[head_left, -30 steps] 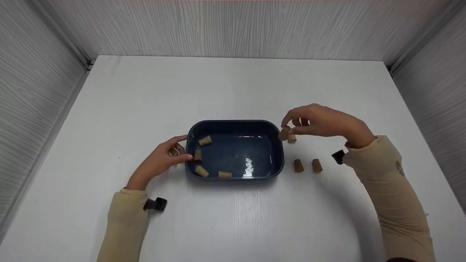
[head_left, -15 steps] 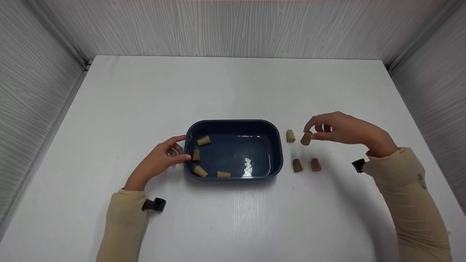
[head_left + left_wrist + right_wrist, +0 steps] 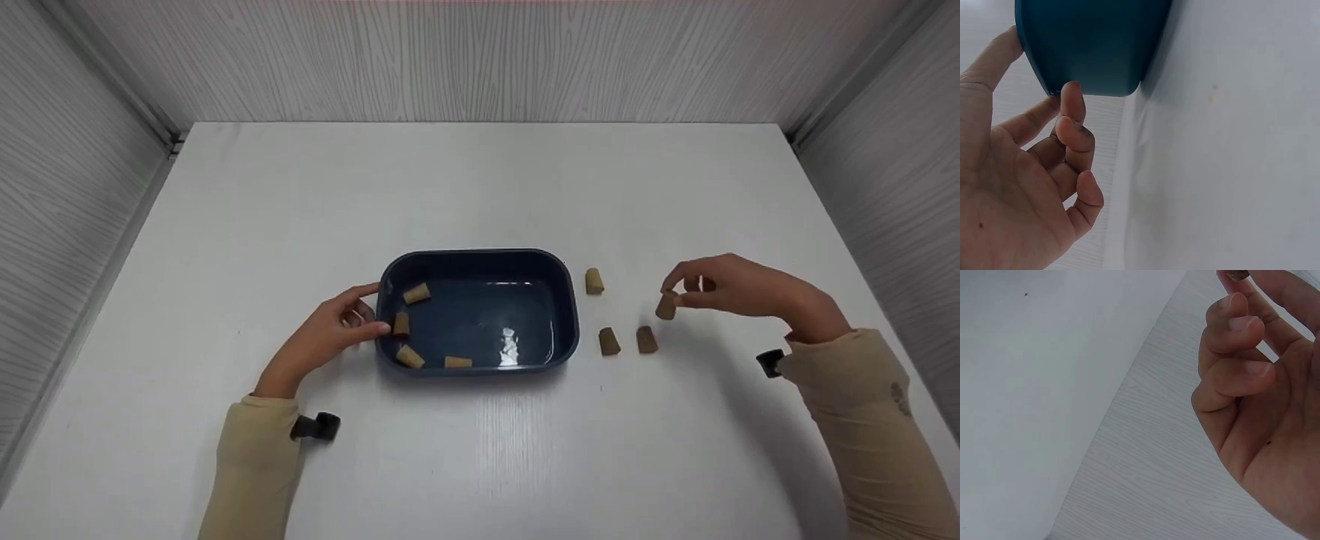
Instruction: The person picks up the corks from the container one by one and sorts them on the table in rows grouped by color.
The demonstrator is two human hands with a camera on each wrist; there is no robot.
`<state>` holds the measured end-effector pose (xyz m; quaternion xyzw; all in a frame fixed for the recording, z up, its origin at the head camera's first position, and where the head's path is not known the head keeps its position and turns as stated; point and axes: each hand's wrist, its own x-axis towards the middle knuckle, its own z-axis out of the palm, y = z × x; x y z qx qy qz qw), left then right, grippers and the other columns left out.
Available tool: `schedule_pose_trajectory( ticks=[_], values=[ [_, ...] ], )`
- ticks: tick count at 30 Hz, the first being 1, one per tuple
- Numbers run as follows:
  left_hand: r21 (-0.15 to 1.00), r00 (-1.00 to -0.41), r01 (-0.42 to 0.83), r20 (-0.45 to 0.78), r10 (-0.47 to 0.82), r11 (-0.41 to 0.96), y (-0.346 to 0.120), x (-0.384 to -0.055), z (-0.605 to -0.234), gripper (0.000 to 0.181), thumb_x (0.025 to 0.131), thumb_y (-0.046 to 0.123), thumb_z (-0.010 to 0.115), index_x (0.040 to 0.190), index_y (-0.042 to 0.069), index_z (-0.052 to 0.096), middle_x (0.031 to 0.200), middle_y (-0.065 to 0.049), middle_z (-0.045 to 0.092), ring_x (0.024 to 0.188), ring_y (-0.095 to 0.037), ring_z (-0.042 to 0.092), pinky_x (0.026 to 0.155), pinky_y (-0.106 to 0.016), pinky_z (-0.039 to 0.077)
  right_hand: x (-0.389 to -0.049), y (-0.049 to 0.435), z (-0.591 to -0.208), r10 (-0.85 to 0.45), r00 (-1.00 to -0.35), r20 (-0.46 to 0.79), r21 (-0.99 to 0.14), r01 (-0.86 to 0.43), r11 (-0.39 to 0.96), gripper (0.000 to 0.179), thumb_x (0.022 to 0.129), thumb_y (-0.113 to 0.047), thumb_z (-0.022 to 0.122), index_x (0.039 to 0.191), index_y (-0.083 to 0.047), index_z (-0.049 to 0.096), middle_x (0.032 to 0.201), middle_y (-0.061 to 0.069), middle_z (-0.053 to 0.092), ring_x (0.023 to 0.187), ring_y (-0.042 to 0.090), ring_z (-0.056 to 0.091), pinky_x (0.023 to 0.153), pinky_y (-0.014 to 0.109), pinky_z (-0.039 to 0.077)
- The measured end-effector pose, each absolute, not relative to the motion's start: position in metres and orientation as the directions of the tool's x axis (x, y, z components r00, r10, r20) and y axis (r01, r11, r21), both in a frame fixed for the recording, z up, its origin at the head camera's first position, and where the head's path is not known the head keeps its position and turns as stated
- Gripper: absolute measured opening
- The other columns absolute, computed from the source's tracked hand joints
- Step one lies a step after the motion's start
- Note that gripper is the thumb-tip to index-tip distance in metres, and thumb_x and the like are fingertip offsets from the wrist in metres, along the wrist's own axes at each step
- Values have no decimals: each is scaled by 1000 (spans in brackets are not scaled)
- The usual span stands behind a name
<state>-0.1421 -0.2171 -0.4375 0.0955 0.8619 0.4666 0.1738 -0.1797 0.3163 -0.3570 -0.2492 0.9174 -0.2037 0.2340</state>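
My right hand [image 3: 727, 289] pinches a brown tapered cork stopper [image 3: 666, 306] between thumb and fingertips, to the right of the dark blue tray [image 3: 480, 373]. In the right wrist view only a bit of that cork [image 3: 1237, 274] shows at the top edge, the other fingers curled. Two brown corks, one nearer [image 3: 609, 342] and one beside it [image 3: 646, 340], and a lighter cork [image 3: 594, 281] stand on the table. My left hand [image 3: 330, 330] holds the tray's left end, thumb over the rim and index finger against its outer side.
Inside the tray, several corks lie along its left and front sides, among them a light one [image 3: 417, 293] and a dark one [image 3: 401, 325]. The white table [image 3: 480, 180] is bounded by wood-grain panels [image 3: 465, 60] at the back and sides.
My right hand has carried its cork from beside the tray's right rim rightward and towards me, uncovering the lighter cork. My left hand stays at the tray's left end.
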Motion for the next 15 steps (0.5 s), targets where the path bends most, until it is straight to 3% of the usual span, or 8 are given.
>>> schedule_pose_trajectory(
  ticks=[4, 15],
  values=[
    [838, -923, -1, -211, 322, 546, -218, -143, -437, 68, 90, 33, 69, 148, 14, 39, 102, -8, 57, 75, -13, 52, 64, -26, 41, -178, 323, -365, -539, -768, -345, -504, -333, 797, 22, 96, -18, 60, 116, -14, 66, 88, 6, 63, 72, 14, 53, 65, 26, 44],
    [827, -927, -7, -216, 306, 563, -219, -144, -438, 69, 90, 36, 68, 148, 13, 39, 103, -8, 57, 78, -16, 51, 66, -26, 41, -179, 338, -384, -518, -724, -456, -479, -291, 828, 16, 96, -23, 61, 110, -20, 68, 90, 1, 62, 76, 12, 52, 66, 27, 43]
  ],
)
